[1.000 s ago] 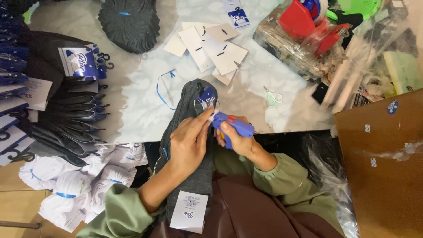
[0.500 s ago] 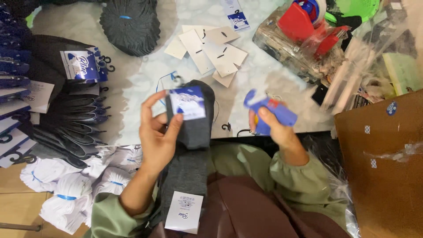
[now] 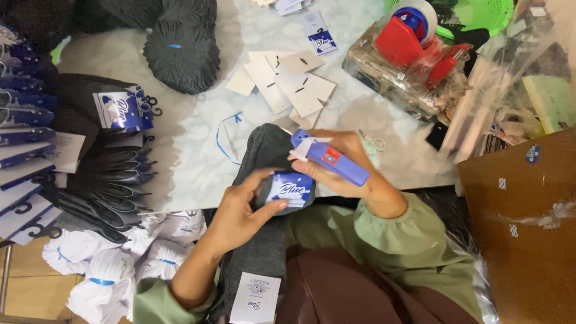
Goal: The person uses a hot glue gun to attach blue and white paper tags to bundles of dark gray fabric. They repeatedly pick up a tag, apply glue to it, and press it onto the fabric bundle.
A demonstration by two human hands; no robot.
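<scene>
Hands: L (image 3: 240,213) blue-white label (image 3: 290,189), R (image 3: 345,165) tag gun (image 3: 330,159).

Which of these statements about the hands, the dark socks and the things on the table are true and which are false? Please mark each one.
1. The right hand holds a blue tagging gun. True.
2. The left hand rests on the stack of white socks. False: it grips the grey socks at the blue and white label; the white socks lie apart at the lower left.
3. Loose blank cards lie on the table beyond the hands. True.
4. The red tape dispenser stands at the left edge of the table. False: it is at the upper right, on a clear box.
</scene>
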